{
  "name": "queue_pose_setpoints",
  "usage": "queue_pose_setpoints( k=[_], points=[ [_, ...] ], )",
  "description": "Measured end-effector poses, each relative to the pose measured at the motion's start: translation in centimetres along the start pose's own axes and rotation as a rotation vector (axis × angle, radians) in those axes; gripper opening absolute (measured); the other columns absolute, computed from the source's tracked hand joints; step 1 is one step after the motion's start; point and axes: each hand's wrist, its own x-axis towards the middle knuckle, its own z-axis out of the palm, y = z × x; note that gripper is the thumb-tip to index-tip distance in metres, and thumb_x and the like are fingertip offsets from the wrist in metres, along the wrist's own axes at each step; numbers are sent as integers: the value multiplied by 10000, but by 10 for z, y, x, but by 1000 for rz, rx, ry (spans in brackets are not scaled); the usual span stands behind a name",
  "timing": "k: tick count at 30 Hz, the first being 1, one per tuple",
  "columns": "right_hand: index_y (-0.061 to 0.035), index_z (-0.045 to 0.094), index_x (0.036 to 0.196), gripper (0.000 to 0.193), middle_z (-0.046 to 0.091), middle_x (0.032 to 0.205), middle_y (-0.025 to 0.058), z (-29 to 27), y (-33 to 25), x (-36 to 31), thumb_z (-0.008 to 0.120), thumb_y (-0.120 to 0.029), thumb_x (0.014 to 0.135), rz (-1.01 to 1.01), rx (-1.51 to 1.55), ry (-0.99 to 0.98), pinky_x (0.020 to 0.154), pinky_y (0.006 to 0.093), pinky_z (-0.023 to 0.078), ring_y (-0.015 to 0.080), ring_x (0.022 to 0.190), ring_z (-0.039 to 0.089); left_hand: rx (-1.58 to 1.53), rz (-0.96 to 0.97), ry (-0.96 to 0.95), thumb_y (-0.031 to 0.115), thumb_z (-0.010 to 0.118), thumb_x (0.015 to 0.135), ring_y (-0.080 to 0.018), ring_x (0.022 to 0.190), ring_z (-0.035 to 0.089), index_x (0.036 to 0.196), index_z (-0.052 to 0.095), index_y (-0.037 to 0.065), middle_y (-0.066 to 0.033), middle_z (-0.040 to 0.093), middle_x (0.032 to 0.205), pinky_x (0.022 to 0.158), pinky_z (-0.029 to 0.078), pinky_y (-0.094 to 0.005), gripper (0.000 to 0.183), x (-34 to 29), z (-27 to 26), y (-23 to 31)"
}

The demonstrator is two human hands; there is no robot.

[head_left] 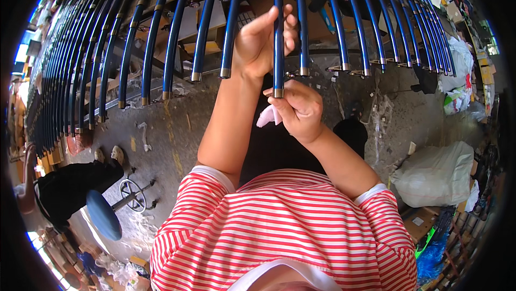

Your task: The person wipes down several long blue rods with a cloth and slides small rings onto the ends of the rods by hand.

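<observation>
A long row of glossy blue fishing rods (204, 33) with bronze-coloured bands and metal end caps slopes down toward me. One rod (278, 57) in the middle reaches lower than its neighbours. My left hand (260, 43) is curled round this rod from beneath, thumb on its left side and fingertips showing on its right. At the rod's capped lower end, my right hand (301, 105) is closed with thumb and fingers at the cap. A pale pink cloth (267, 116) hangs out of that hand; how much of it lies against the rod is hidden.
On the left, another person in black trousers (75, 183) is beside a blue-topped wheeled stool (105, 215). A large whitish sack (435, 175) stands on the right. Scraps litter the concrete floor (172, 146). Boxes and clutter sit beneath the rods.
</observation>
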Motion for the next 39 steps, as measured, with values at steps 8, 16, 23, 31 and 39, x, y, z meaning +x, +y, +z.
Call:
queue_pose_setpoints(
  k=[8, 16, 23, 31, 39],
  points=[
    [10, 588, 711, 29, 531, 616, 61, 0, 10, 3, 606, -6, 729, -142, -117, -13, 398, 248, 388, 144, 436, 516, 318, 113, 78, 213, 600, 786, -166, 590, 571, 957, 531, -1, -79, 597, 755, 537, 491, -270, 283, -10, -21, 8],
    [14, 613, 763, 90, 509, 561, 59, -2, 13, 3, 583, -71, 760, -103, -109, -47, 439, 254, 403, 156, 464, 509, 270, 111, 84, 208, 549, 824, -156, 597, 583, 994, 514, -17, -95, 598, 770, 528, 504, -254, 284, -9, -20, 7],
    [-2, 556, 667, 101, 503, 604, 64, -2, 11, 3, 641, -43, 704, -100, -118, 4, 439, 278, 389, 194, 493, 515, 230, 100, 96, 216, 526, 840, -136, 603, 569, 1007, 510, -4, -76, 592, 781, 537, 494, -235, 277, -10, -20, 4],
    [11, 588, 908, 203, 544, 673, 80, -23, 0, -14, 636, -75, 730, 64, -141, -23, 530, 229, 423, 146, 577, 545, 363, 97, 289, 406, 452, 856, -132, 682, 551, 1074, 495, 40, -46, 583, 861, 592, 483, -245, 429, -23, -26, -9],
    [-13, 430, 1199, 428, 561, 793, 10, -142, 24, -104, 554, -1, 789, 583, 323, 565, 595, 172, 401, 49, 677, 506, 277, -302, 541, 245, 511, 846, -135, 638, 553, 902, 581, 67, -13, 584, 723, 591, 457, -274, 199, -72, -118, -99]
  ],
)
